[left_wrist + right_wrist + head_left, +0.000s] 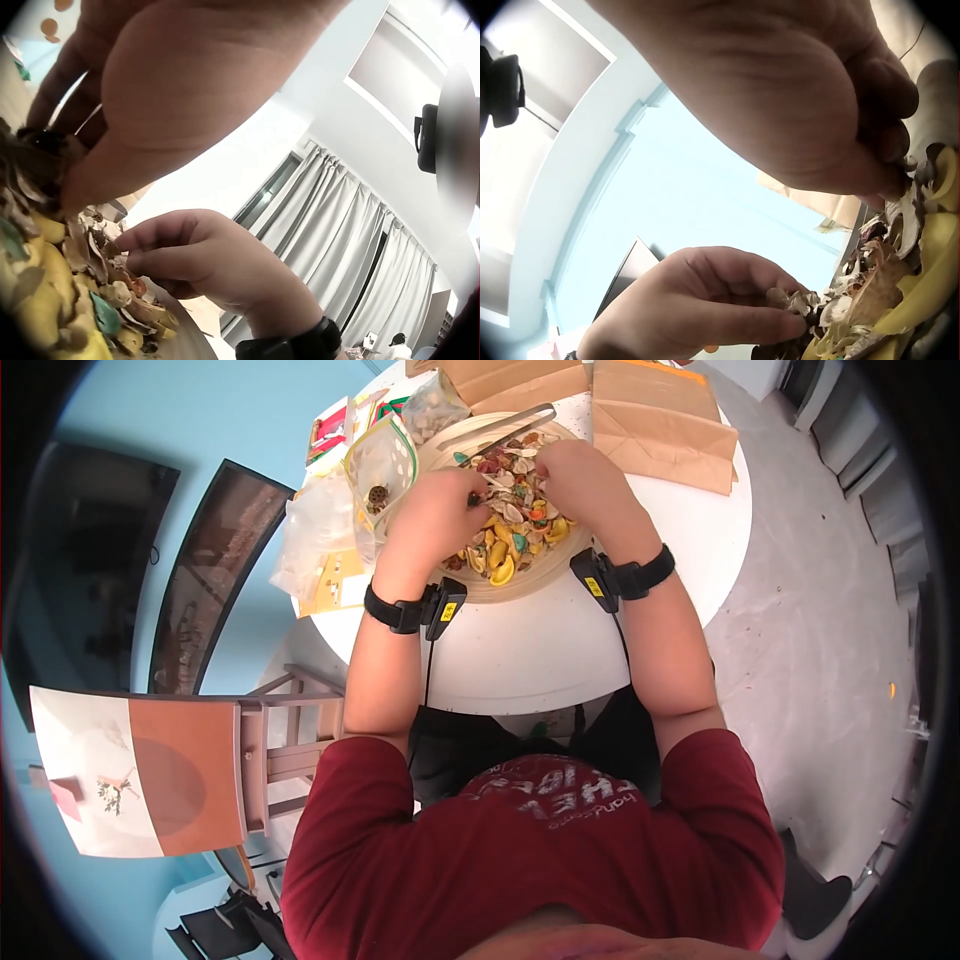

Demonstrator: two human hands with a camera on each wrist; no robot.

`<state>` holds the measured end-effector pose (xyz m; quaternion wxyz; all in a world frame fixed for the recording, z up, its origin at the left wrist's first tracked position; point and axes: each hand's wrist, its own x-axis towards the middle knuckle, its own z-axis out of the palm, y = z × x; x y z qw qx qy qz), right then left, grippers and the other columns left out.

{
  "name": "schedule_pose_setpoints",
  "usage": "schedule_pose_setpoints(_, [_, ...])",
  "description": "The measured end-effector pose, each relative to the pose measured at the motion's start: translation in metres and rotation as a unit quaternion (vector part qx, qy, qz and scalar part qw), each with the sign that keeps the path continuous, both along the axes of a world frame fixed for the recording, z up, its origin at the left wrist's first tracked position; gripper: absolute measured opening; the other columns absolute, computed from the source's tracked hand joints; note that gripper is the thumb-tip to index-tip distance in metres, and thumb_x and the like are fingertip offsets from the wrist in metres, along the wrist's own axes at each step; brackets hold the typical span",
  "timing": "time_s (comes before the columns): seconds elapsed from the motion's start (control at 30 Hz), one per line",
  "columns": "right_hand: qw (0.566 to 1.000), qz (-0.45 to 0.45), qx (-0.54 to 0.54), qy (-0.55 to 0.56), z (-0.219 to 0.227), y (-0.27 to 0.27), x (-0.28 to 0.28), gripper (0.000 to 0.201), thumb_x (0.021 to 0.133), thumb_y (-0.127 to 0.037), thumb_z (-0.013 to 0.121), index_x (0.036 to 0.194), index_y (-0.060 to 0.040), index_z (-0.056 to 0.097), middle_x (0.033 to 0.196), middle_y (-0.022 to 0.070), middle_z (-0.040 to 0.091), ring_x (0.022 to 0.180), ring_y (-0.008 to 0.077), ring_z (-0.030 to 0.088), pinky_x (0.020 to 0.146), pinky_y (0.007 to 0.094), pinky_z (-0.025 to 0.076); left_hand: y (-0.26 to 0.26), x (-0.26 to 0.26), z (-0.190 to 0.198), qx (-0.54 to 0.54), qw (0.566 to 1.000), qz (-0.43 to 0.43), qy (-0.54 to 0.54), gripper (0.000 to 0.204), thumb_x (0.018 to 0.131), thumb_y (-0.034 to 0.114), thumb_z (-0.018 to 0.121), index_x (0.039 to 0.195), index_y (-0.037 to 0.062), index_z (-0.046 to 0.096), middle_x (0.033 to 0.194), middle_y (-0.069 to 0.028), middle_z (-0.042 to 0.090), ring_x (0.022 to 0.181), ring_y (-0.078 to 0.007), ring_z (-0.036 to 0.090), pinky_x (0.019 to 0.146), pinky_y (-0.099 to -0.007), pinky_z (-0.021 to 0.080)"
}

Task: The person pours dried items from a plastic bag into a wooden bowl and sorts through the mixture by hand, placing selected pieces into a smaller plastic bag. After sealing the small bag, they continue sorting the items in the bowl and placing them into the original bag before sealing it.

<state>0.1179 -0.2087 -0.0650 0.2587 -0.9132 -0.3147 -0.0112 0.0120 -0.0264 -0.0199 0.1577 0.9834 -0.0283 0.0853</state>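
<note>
A wide pale round dish [490, 592] holds a heap of dried plant pieces [512, 510], brown, cream, yellow and teal. My left hand [438, 515] is over the heap's left side, its thumb and fingers pinching dark and pale dried bits [799, 301]. At the upper right of the heap is my right hand [585, 480]; its fingers are curled with the tips together on a small dried piece [908, 163], low against the pile. Large yellow pieces [502, 571] lie nearest me. Metal tongs [528, 422] rest across the far part of the dish.
Left of the dish stand an open clear bag [382, 465] with a few brown pieces inside and another filled clear bag [433, 408]. Brown paper bags [660, 435] lie at the far right of the white table [540, 660]. A picture-topped stool or chair [180, 775] stands left.
</note>
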Motion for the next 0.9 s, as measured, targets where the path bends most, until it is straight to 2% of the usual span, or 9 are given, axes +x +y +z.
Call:
schedule_pose_setpoints(0.1, [1.0,-0.006,0.023,-0.009,-0.004,0.002,0.001,0.019,0.087,-0.005,0.062,0.1,-0.0035,0.076,0.102,0.0188,0.074,0.1,0.0365,0.071,0.087,0.0457,0.056,0.0,-0.002,0.004,-0.06,0.998,0.011,-0.003,0.026,0.08,0.016,0.079,0.101,0.0024,0.075,0.09,-0.0188,0.073,0.079,-0.0371,0.069,0.072,-0.042,0.056])
schedule_pose_setpoints(0.2, [0.999,-0.004,0.037,-0.015,-0.005,0.002,0.001,0.019,0.087,-0.005,0.062,0.1,-0.0032,0.076,0.103,0.0192,0.074,0.099,0.037,0.071,0.086,0.0459,0.056,0.004,-0.002,0.003,-0.147,0.987,0.026,-0.063,0.025,0.082,0.018,0.083,0.099,0.0018,0.075,0.084,-0.015,0.073,0.071,-0.026,0.07,0.068,-0.0349,0.055])
schedule_pose_setpoints(0.3, [0.999,-0.001,0.042,-0.007,-0.003,0.001,0.001,0.018,0.087,-0.004,0.062,0.1,-0.0028,0.075,0.102,0.0193,0.074,0.099,0.0373,0.071,0.086,0.0461,0.056,0.007,-0.003,0.013,-0.264,0.963,0.041,-0.043,0.022,0.085,0.012,0.082,0.101,-0.0006,0.074,0.083,-0.0088,0.074,0.073,-0.0133,0.069,0.067,-0.0277,0.053])
schedule_pose_setpoints(0.4, [0.999,-0.003,0.051,-0.012,-0.003,0.001,0.001,0.018,0.086,-0.003,0.062,0.099,-0.0024,0.075,0.101,0.0193,0.074,0.098,0.0377,0.07,0.085,0.0462,0.056,0.006,-0.007,0.027,-0.412,0.909,0.034,-0.055,0.02,0.088,0.005,0.08,0.105,-0.0042,0.073,0.085,-0.0056,0.075,0.076,-0.0086,0.067,0.069,-0.0229,0.052])
schedule_pose_setpoints(0.5, [0.998,0.0,0.058,-0.019,-0.005,0.001,0.001,0.017,0.086,-0.002,0.063,0.098,-0.002,0.074,0.1,0.0196,0.073,0.097,0.0382,0.07,0.085,0.0462,0.056,0.018,-0.007,0.034,-0.471,0.878,0.025,-0.083,0.021,0.092,0.0,0.074,0.111,-0.0069,0.071,0.094,-0.0102,0.076,0.082,-0.0139,0.071,0.079,-0.026,0.055])
schedule_pose_setpoints(0.6, [0.998,0.003,0.063,-0.018,-0.004,0.001,0.002,0.017,0.086,-0.002,0.063,0.099,-0.0017,0.074,0.1,0.0201,0.073,0.096,0.0386,0.07,0.085,0.0463,0.056,0.022,-0.013,0.049,-0.489,0.86,0.064,-0.132,0.021,0.092,0.0,0.074,0.111,-0.0078,0.071,0.094,-0.0114,0.076,0.082,-0.0147,0.071,0.079,-0.0272,0.055])
schedule_pose_setpoints(0.7, [0.998,0.003,0.066,-0.014,-0.002,0.0,0.001,0.018,0.086,-0.001,0.062,0.1,-0.0016,0.074,0.1,0.0205,0.073,0.096,0.0389,0.07,0.085,0.0465,0.056,0.026,-0.019,0.064,-0.416,0.892,0.079,-0.158,0.019,0.09,0.0,0.076,0.107,-0.0074,0.071,0.086,-0.008,0.075,0.077,-0.0103,0.068,0.071,-0.0224,0.051])
schedule_pose_setpoints(0.83, [0.997,0.004,0.069,-0.019,-0.004,0.001,0.001,0.019,0.085,-0.001,0.062,0.1,-0.0016,0.075,0.1,0.0206,0.073,0.096,0.0392,0.07,0.085,0.0469,0.056,0.044,-0.019,0.072,-0.266,0.937,0.158,-0.162,0.024,0.089,0.008,0.077,0.107,-0.0076,0.072,0.086,-0.0086,0.076,0.076,-0.013,0.068,0.073,-0.0261,0.053])
schedule_pose_setpoints(0.9, [0.997,0.004,0.071,-0.02,-0.003,0.0,0.001,0.019,0.085,-0.001,0.062,0.1,-0.0015,0.074,0.1,0.0207,0.073,0.097,0.0393,0.07,0.085,0.047,0.056,0.059,-0.016,0.067,-0.204,0.946,0.172,-0.183,0.028,0.088,0.012,0.078,0.107,-0.007,0.073,0.085,-0.0092,0.075,0.075,-0.0139,0.068,0.074,-0.0278,0.053])
